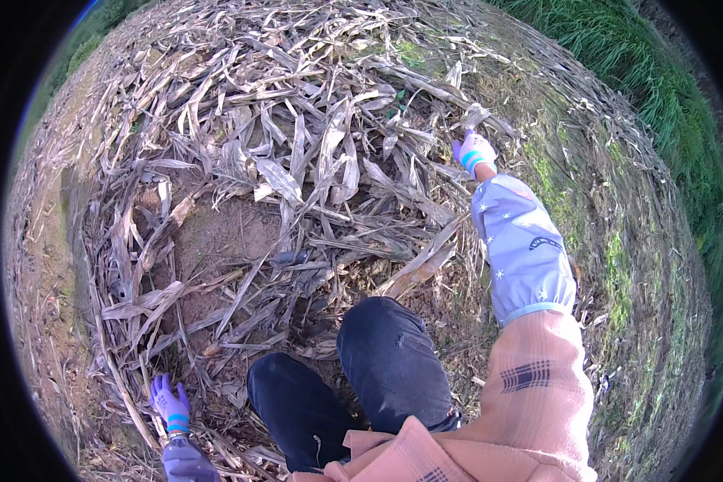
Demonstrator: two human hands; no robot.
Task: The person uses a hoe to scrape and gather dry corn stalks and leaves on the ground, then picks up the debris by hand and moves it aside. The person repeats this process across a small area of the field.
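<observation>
Dry corn stalks and leaves (337, 150) lie in a thick litter over the ground before me. My right hand (475, 152), in a purple and white knit glove, is stretched out at the upper right, its fingers at a pale dry husk or leaf (475, 114) beside a thick stalk (425, 87); whether it grips anything is unclear. At the lower left, my left hand (170, 402) wears a matching glove, its fingers spread above the litter next to a long stalk (118, 385), holding nothing visible.
My bent knees (391, 355) are at the lower middle. Bare brown soil (217, 241) shows left of centre, with a small dark object (290, 258) beside it. Tall green grass (657, 90) borders the ground on the right. Low green growth (542, 169) covers soil beyond my right hand.
</observation>
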